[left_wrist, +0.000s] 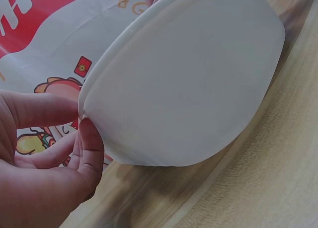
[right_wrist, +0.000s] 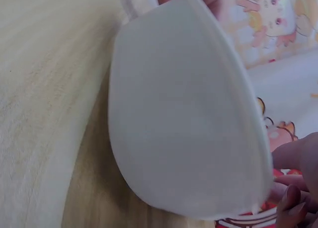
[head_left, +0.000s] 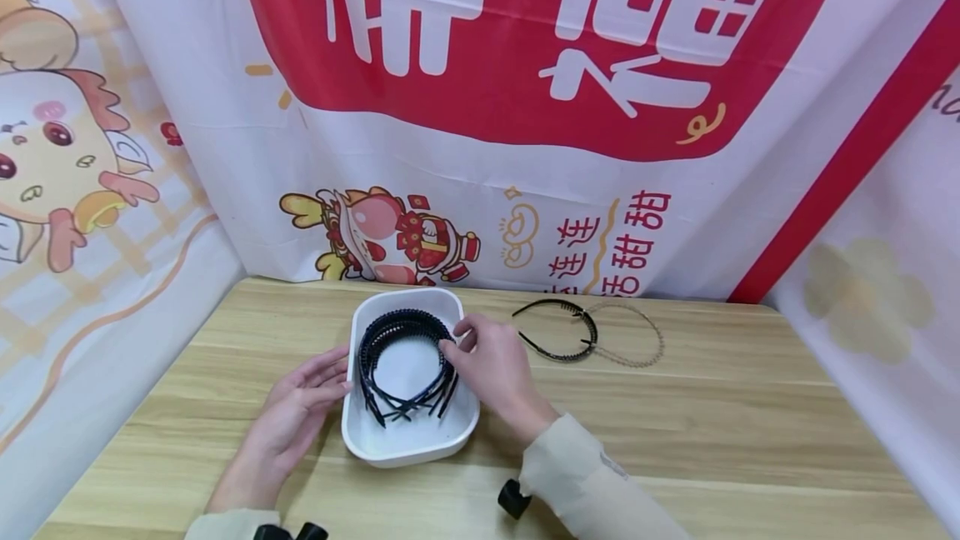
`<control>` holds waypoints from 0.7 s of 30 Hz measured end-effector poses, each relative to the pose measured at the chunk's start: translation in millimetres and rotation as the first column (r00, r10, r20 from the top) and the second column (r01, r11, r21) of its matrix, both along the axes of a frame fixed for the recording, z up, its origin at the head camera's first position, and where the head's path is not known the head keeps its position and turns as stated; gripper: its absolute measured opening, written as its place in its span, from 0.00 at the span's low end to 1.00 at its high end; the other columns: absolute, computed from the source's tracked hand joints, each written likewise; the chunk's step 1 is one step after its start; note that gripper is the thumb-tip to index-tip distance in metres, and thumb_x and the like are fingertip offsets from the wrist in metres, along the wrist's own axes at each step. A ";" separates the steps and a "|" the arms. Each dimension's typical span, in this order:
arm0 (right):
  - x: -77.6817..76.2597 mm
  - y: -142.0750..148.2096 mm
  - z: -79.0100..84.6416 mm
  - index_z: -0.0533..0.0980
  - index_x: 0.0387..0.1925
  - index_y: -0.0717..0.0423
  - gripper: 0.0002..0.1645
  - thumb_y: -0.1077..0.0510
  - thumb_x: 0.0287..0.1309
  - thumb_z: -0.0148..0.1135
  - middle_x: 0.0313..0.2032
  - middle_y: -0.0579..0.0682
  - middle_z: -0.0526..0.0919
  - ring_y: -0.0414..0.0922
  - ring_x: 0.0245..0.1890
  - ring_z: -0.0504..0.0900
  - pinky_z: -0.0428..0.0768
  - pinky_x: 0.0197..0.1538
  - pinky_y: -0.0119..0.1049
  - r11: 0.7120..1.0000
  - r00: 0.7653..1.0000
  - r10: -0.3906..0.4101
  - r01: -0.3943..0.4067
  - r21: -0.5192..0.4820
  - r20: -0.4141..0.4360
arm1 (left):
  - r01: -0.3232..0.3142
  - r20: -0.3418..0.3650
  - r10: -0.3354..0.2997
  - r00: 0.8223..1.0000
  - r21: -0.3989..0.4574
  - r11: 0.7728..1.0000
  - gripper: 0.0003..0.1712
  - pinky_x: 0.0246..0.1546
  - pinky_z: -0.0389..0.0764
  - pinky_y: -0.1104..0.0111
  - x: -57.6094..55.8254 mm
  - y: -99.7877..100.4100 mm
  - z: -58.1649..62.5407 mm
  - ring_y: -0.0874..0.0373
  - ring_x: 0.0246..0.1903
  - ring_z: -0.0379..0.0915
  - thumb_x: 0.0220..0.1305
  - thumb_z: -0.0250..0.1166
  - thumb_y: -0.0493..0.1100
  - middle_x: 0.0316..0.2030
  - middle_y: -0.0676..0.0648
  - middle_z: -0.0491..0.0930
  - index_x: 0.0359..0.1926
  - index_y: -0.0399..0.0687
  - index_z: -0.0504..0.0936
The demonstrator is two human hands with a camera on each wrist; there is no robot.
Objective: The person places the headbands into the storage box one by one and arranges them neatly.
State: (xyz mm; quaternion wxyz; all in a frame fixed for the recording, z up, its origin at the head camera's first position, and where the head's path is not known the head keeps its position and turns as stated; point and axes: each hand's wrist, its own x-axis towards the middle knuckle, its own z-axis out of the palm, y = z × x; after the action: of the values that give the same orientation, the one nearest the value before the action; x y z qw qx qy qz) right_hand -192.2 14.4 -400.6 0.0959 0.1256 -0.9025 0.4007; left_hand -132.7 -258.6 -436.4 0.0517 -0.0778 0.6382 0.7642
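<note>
A white oblong tub (head_left: 401, 452) stands on the table with several black toothed headbands (head_left: 408, 319) nested inside, their ends crossing toward the near side. My left hand (head_left: 296, 407) holds the tub's left side, thumb and fingertips at the rim, as the left wrist view shows of the tub (left_wrist: 189, 84). Reaching over the right rim, my right hand (head_left: 498, 365) pinches a black headband at the right side of the bundle with thumb and forefinger. In the right wrist view the tub wall hides the headbands from sight, and fingers (right_wrist: 300, 153) show past its rim.
Right of the tub, a black headband (head_left: 592, 332) and a thin light-coloured headband (head_left: 660, 344) lie side by side on the wooden table (head_left: 675, 432), overlapping where they meet. A printed cloth (head_left: 487, 123) hangs behind the table and along both sides.
</note>
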 end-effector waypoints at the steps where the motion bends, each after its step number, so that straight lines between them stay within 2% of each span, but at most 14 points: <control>1: -0.5 3.2 -0.2 0.86 0.40 0.53 0.11 0.51 0.63 0.77 0.28 0.45 0.89 0.36 0.24 0.80 0.81 0.28 0.29 1.000 1.000 0.000 0.000 -0.025 0.002 | 0.001 -0.001 -0.001 1.000 -0.001 1.000 0.38 0.60 0.83 0.73 0.1 -0.1 0.1 0.65 0.53 0.80 0.68 0.64 0.26 0.51 0.59 0.84 0.77 0.38 0.65; 7: -3.9 28.5 -4.3 0.87 0.40 0.53 0.10 0.52 0.61 0.78 0.28 0.46 0.89 0.38 0.26 0.81 0.82 0.30 0.33 0.990 0.998 -0.018 0.026 -0.136 0.056 | 0.006 -0.009 -0.006 1.000 -0.010 1.000 0.40 0.60 0.83 0.73 0.6 0.1 0.1 0.64 0.53 0.80 0.68 0.63 0.26 0.51 0.59 0.83 0.79 0.34 0.62; 12: -7.9 57.0 -17.0 0.87 0.39 0.51 0.09 0.53 0.60 0.78 0.29 0.47 0.89 0.40 0.26 0.83 0.85 0.36 0.36 0.978 0.989 -0.091 0.110 -0.177 0.114 | 0.004 -0.009 -0.004 1.000 -0.005 1.000 0.38 0.60 0.83 0.74 0.5 0.3 0.0 0.65 0.54 0.80 0.68 0.63 0.26 0.51 0.59 0.84 0.77 0.38 0.65; 16: -9.2 79.8 -29.0 0.88 0.38 0.51 0.08 0.54 0.59 0.78 0.28 0.48 0.89 0.40 0.24 0.83 0.84 0.36 0.35 0.958 0.971 -0.178 0.209 -0.197 0.161 | 0.000 -0.016 0.000 1.000 0.001 1.000 0.35 0.60 0.83 0.74 0.5 -0.4 -0.2 0.65 0.54 0.81 0.68 0.63 0.26 0.51 0.60 0.85 0.75 0.41 0.69; 21: -7.4 106.9 -41.4 0.88 0.39 0.51 0.09 0.53 0.60 0.78 0.29 0.49 0.89 0.45 0.23 0.84 0.82 0.32 0.35 0.927 0.938 -0.244 0.301 -0.225 0.247 | 0.001 -0.017 -0.001 1.000 0.013 1.000 0.32 0.59 0.83 0.74 -0.4 -0.8 -1.2 0.65 0.53 0.81 0.68 0.63 0.25 0.50 0.59 0.86 0.71 0.46 0.73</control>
State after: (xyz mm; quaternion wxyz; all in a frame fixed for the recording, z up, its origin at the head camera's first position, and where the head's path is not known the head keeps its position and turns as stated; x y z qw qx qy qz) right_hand -199.6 121.2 -442.0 0.0687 -0.0592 -0.8560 0.5089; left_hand -133.1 -259.4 -437.6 0.0470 -0.0707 0.6337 0.7689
